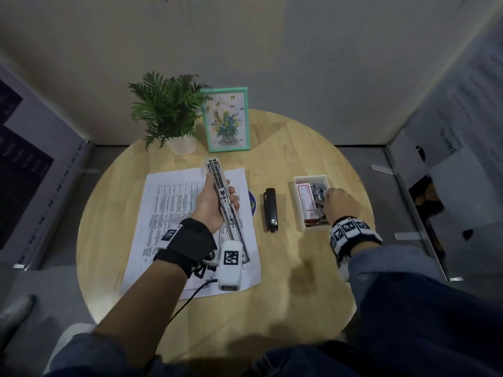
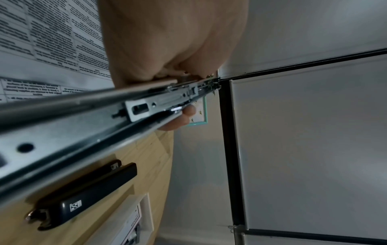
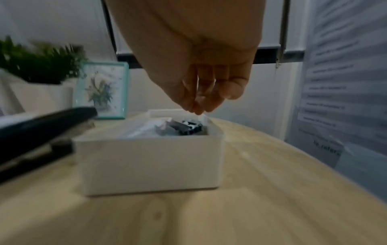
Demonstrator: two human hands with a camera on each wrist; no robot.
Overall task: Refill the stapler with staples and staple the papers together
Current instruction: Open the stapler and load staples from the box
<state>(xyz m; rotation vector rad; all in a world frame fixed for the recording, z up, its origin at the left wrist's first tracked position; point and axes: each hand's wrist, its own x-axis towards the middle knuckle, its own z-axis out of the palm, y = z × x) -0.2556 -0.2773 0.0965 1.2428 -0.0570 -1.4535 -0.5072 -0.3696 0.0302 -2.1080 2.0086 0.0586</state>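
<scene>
Denim sleeves lay nearest in the head view, both forearms reaching out over the round tabletop (image 1: 285, 295).

Left hand (image 1: 215, 202): fingers (image 2: 188, 112) curled round the opened long stapler (image 1: 223, 202), its bare metal magazine channel facing up, raised above the printed papers (image 1: 174, 213).

Second stapler, black (image 1: 271, 209): lying shut on the tabletop between papers and box.

Right hand (image 1: 340, 204): over the white box (image 1: 299, 210) of staples (image 1: 318, 190); fingertips (image 3: 196, 106) bunched, pointing down just above the heap. Whether they pinched anything could not be told.

Handling, judged: staple strips light, stiff, brittle; best pinched by the long sides. Stapler rigid, heavy; mid-body grip suits.

Left wrist view alone showed the channel's pusher; right wrist view alone the fingertips.

Farthest: potted plant (image 1: 168, 110), framed picture (image 1: 227, 119).
</scene>
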